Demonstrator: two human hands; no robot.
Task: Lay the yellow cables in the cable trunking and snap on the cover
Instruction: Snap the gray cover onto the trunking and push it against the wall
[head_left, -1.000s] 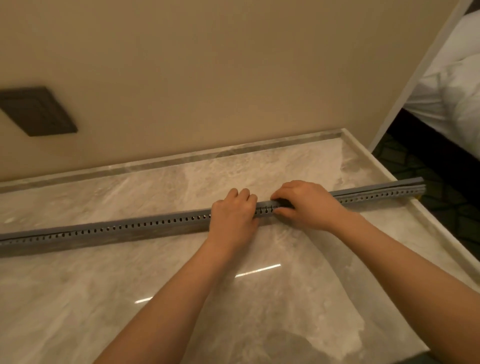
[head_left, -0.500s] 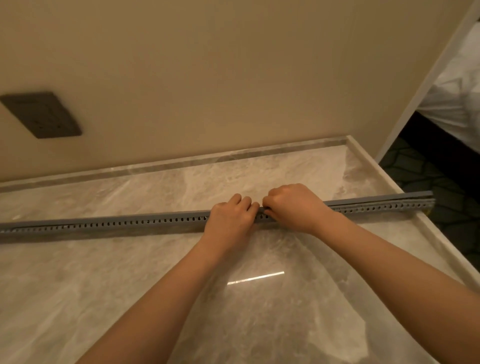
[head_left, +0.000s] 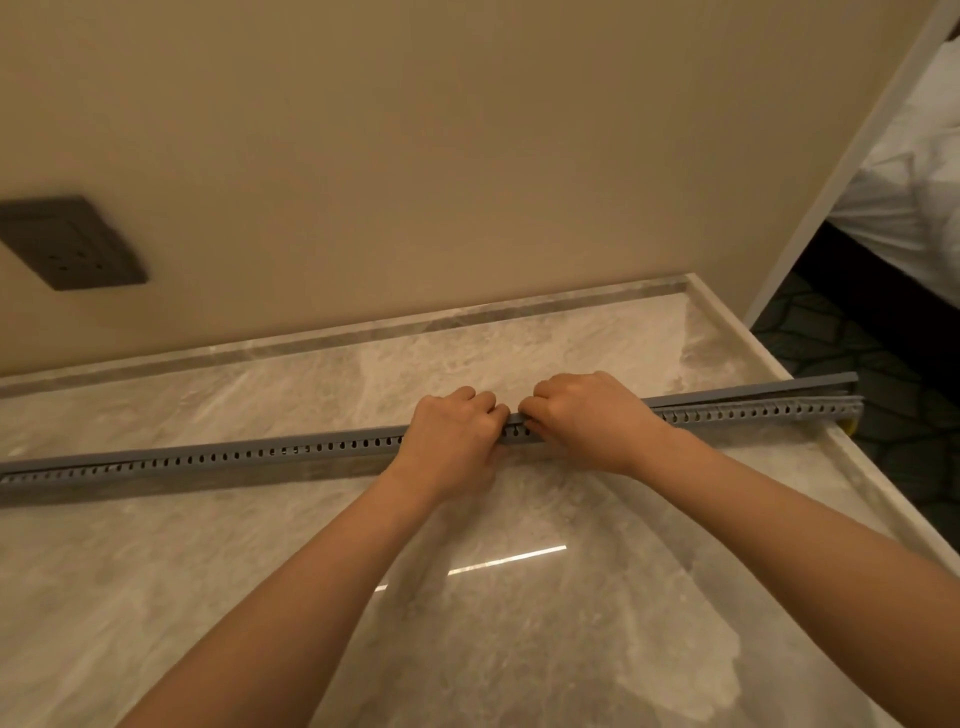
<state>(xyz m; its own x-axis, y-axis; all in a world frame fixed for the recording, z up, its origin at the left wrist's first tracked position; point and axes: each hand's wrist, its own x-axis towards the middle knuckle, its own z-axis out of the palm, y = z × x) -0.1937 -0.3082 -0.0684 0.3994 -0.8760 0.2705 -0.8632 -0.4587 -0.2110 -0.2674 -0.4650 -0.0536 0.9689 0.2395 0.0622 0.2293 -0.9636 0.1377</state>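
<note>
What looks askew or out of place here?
The cover stands lifted off the trunking right of the right hand, leaving a gap, so it is not snapped on there. Left of the left hand it sits flush.

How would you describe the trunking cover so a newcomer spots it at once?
A long grey trunking crosses the marble counter below the beige wall. The cover is the strip along its top, where the left hand and right hand grip. Unlike the slotted trunking it is plain, and its right end stands lifted.
</note>
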